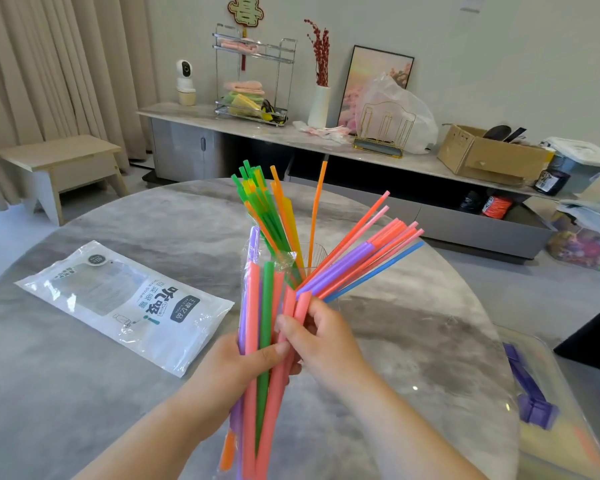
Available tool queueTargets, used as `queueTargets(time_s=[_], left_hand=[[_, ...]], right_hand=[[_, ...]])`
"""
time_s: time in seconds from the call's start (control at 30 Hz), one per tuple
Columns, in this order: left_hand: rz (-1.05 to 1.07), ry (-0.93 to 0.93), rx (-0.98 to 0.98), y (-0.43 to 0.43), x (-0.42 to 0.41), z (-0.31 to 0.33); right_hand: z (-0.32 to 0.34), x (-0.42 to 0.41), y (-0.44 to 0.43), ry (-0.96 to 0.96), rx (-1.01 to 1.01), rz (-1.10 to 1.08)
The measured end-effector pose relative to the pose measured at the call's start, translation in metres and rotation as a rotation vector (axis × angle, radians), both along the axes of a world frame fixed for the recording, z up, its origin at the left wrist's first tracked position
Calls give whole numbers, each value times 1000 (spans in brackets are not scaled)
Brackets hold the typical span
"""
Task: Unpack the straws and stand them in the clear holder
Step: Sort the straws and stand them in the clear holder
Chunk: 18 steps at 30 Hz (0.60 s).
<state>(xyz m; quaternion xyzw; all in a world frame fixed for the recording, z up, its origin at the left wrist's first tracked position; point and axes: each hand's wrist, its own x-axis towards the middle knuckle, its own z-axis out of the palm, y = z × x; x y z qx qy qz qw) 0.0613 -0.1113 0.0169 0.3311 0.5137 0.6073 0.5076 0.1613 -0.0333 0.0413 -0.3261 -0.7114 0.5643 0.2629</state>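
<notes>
One flat plastic bag [125,303] lies left on the grey table [413,341]. It is printed "Drink Straw" beside Chinese characters, upside down to the viewer. Left hand [236,368] grips a clear-wrapped bundle of straws [252,306]: pink, green, purple, orange. Right hand [326,337] pinches pink tips from it. One clear holder [317,251] sits just behind. Standing straws [267,216] in it are green, yellow, orange. Pink, purple and one blue fan rightward.
</notes>
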Motion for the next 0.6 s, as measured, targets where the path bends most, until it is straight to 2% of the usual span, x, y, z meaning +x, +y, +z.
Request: queueTargets(time_s=[0.13,0.27,0.47,0.6], left_hand=[[56,-16,-58,2,-2,-2],[159,-33,-93,4,-6,-3],[169,17,-84,5,-12,-3],[178,40,-91,5,-14,-4]], right_hand=[[-1,4,8,-54,120,-43],[20,14,20,-17,185,-86],[59,22,43,67,609,-199],[56,5,49,-119,774,-95]])
